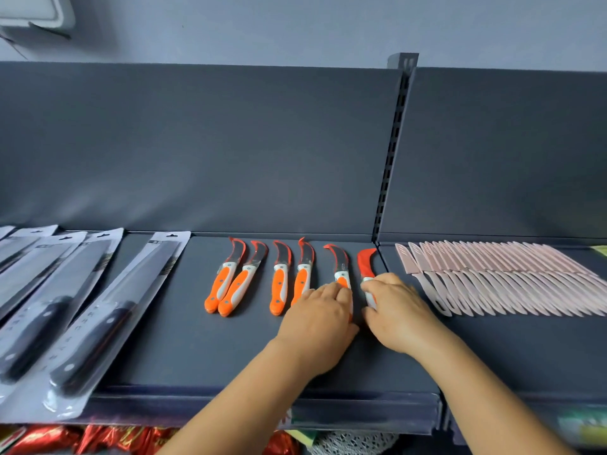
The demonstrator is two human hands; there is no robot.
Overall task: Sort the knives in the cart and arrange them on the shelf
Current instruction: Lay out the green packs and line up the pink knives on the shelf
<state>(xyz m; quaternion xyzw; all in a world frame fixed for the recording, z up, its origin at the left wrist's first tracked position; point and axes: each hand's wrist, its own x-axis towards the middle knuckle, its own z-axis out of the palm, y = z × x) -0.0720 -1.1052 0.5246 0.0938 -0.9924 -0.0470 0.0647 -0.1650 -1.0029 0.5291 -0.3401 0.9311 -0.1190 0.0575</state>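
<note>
The dark shelf (230, 349) has six orange curved knives (279, 277) lined up mid-frame, handles toward the bottom, hooked tips toward the top. Left hand (317, 320) holds the fifth knife (341, 274), right hand (399, 310) grips the sixth knife (367, 267).

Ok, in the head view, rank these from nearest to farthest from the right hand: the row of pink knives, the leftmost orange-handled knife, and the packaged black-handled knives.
Measured from the right hand:
1. The row of pink knives, just to its right on the neighbouring shelf section.
2. The leftmost orange-handled knife, to its left, at the far end of the orange row.
3. The packaged black-handled knives, farthest, at the shelf's left end.
</note>
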